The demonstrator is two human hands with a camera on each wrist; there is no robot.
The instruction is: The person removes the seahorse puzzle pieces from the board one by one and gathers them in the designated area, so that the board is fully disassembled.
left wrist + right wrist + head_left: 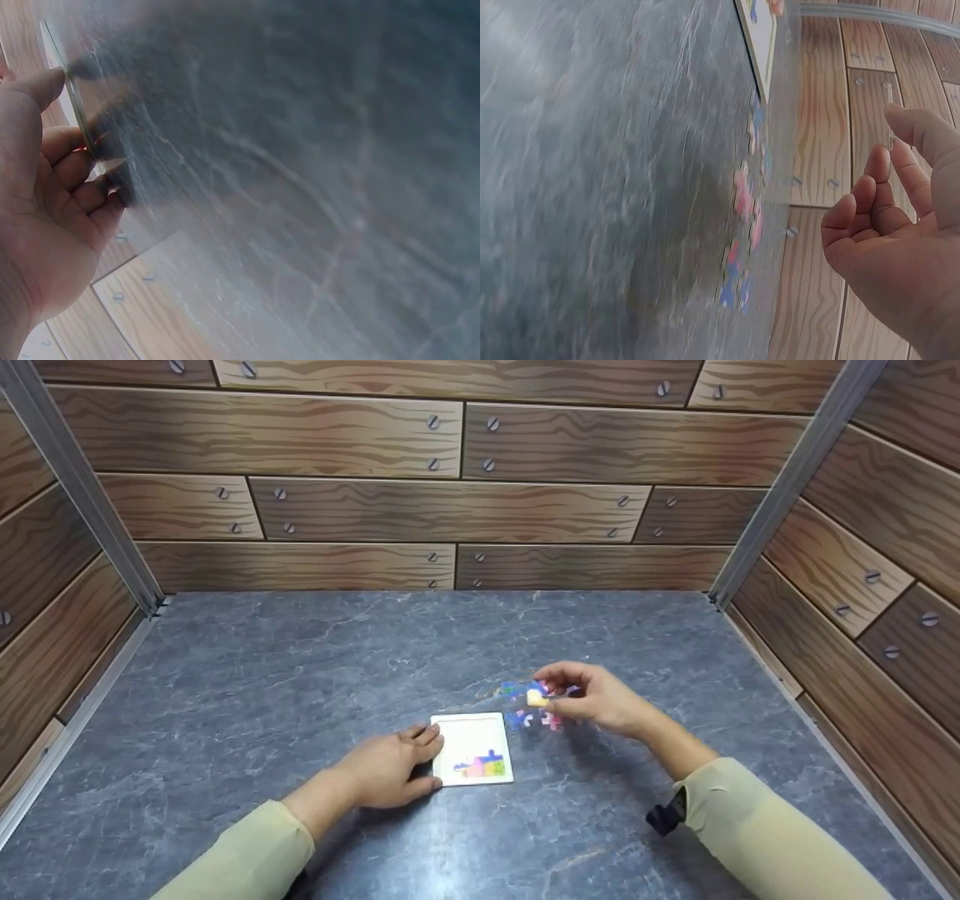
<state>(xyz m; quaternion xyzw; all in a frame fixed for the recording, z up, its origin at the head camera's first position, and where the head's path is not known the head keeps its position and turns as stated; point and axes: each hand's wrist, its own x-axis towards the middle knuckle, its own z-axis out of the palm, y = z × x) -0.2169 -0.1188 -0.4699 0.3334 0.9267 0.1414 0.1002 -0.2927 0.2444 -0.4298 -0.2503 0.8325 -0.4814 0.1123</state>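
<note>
A white puzzle tray (pixel 470 735) lies on the table, with several joined colourful pieces (pixel 484 766) along its near right part. My left hand (pixel 394 769) rests at the tray's left side, fingertips on the rim and thumb by the near corner. In the left wrist view, the thumb and fingertips (pixel 66 136) meet the tray's thin edge (pixel 79 112). My right hand (pixel 596 701) pinches a jigsaw piece (pixel 537 697), partly yellow, between thumb and fingers above the loose pieces. The right wrist view shows this piece (pixel 890 120) edge-on, raised off the table.
Several loose jigsaw pieces (pixel 519 720) in blue and pink lie right of the tray, some hidden under my right hand. They appear as a scattered row of pieces (pixel 742 193) in the right wrist view. Wood-patterned walls (pixel 450 510) enclose the grey marbled table (pixel 337 660).
</note>
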